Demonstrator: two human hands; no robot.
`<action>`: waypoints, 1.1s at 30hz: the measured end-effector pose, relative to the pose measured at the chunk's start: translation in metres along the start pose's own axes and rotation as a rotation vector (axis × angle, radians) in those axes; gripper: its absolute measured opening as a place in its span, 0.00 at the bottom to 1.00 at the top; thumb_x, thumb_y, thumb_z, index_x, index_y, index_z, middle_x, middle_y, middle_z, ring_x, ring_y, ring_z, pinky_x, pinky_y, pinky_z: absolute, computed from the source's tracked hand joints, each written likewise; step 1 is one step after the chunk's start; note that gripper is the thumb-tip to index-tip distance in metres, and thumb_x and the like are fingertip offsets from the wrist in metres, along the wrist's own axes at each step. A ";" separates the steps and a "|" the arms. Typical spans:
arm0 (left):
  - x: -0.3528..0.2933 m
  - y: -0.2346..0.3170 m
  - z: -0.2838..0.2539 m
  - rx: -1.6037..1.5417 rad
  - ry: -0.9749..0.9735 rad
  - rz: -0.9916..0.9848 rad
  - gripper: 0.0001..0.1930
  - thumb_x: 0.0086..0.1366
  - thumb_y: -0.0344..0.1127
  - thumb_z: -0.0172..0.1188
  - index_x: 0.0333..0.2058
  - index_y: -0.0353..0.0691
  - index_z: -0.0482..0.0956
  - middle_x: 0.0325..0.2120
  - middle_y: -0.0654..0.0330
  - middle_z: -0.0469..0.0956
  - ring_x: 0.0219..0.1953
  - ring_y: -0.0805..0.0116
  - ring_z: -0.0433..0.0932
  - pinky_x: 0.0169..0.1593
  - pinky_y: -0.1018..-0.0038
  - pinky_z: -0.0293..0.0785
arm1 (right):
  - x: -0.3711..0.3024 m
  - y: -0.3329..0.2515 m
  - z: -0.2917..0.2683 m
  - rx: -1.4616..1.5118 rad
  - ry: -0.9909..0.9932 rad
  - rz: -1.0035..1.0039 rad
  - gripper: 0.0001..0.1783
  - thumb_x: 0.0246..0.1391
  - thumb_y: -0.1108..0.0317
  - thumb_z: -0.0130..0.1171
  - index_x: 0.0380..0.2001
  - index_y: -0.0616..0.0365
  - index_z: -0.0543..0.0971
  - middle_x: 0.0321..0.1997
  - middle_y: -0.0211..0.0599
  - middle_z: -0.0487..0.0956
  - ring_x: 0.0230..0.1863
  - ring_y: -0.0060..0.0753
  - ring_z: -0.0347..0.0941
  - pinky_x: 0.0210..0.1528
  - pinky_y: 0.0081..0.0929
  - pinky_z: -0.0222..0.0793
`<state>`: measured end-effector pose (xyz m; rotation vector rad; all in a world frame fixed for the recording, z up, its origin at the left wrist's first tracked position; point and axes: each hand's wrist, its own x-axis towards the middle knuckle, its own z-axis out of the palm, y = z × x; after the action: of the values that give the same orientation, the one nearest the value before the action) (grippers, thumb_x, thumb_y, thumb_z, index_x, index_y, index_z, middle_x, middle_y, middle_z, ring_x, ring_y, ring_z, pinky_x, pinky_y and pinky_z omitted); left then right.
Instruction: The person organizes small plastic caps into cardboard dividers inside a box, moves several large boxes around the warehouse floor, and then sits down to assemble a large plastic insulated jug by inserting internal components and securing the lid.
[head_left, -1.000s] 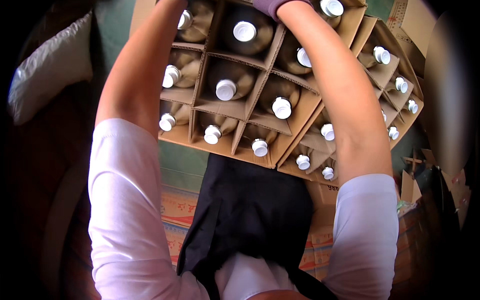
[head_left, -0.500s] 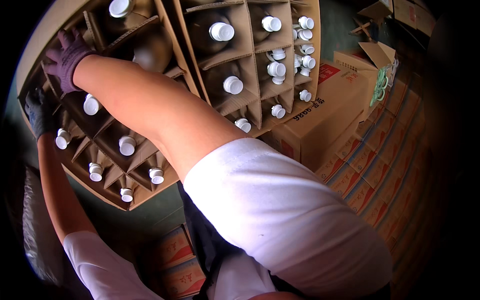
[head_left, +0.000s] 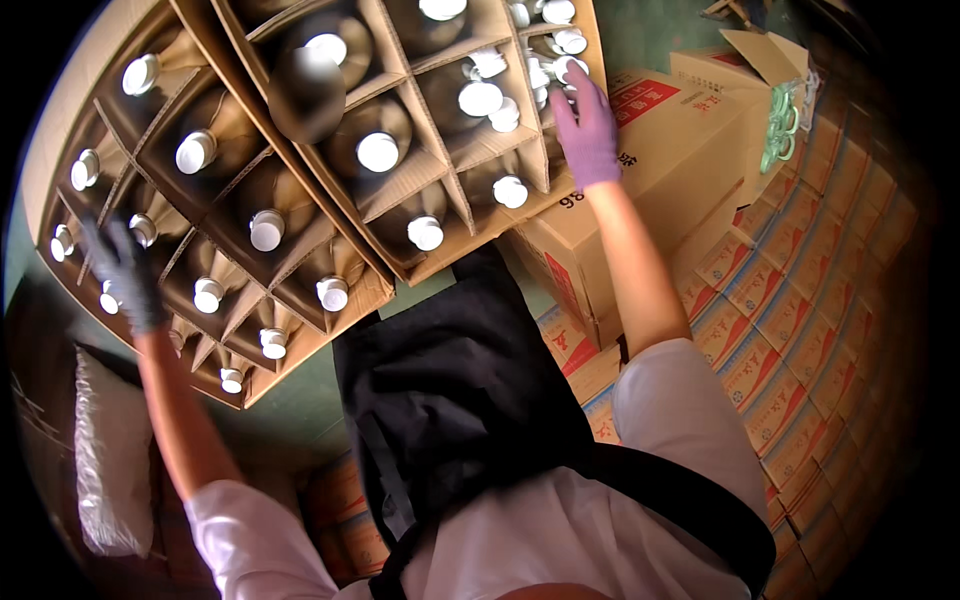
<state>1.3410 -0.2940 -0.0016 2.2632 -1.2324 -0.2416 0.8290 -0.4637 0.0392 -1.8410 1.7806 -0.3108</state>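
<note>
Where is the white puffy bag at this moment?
In the head view, the bag is at the lower left, just left of the left forearm and below the left bottle carton in the picture.

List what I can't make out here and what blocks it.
All in the head view:
- Left hand: blurred; contact with the bottles beneath is unclear.
- Right hand: its fingers cover part of the white caps; whether it holds one can't be told.
- Right carton: far end cut off by the top edge.
- Bottle bases: hidden by dividers and the bottles' own tops.
</note>
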 end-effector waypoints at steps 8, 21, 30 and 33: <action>-0.096 0.293 0.117 -0.365 -0.609 0.267 0.25 0.61 0.45 0.57 0.54 0.39 0.71 0.46 0.49 0.74 0.49 0.49 0.72 0.54 0.61 0.66 | 0.037 0.003 0.046 -0.411 -0.205 0.069 0.36 0.57 0.44 0.48 0.63 0.51 0.57 0.58 0.48 0.65 0.51 0.55 0.71 0.51 0.46 0.69; -0.025 0.327 0.257 0.219 -1.080 0.301 0.24 0.62 0.50 0.51 0.53 0.44 0.68 0.54 0.46 0.69 0.49 0.44 0.74 0.52 0.58 0.71 | 0.033 0.076 0.064 0.269 -0.066 -0.184 0.27 0.52 0.57 0.58 0.56 0.45 0.66 0.57 0.41 0.67 0.55 0.58 0.63 0.59 0.46 0.60; -0.041 0.350 0.251 0.372 -0.810 -0.004 0.22 0.57 0.47 0.54 0.50 0.49 0.72 0.47 0.48 0.76 0.51 0.46 0.74 0.52 0.55 0.70 | 0.035 0.074 0.043 0.063 -0.379 -0.318 0.36 0.43 0.75 0.56 0.59 0.46 0.60 0.62 0.43 0.59 0.58 0.57 0.62 0.60 0.42 0.61; -0.056 0.341 0.240 0.268 -0.619 0.005 0.22 0.55 0.45 0.59 0.49 0.48 0.73 0.42 0.45 0.77 0.46 0.45 0.76 0.49 0.55 0.72 | 0.037 0.071 0.035 0.026 -0.475 -0.329 0.31 0.49 0.76 0.51 0.58 0.48 0.61 0.63 0.43 0.57 0.61 0.53 0.61 0.62 0.38 0.61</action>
<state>0.9668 -0.4853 -0.0224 2.5036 -1.6533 -0.8725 0.7910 -0.4890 -0.0355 -1.9838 1.1531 -0.0096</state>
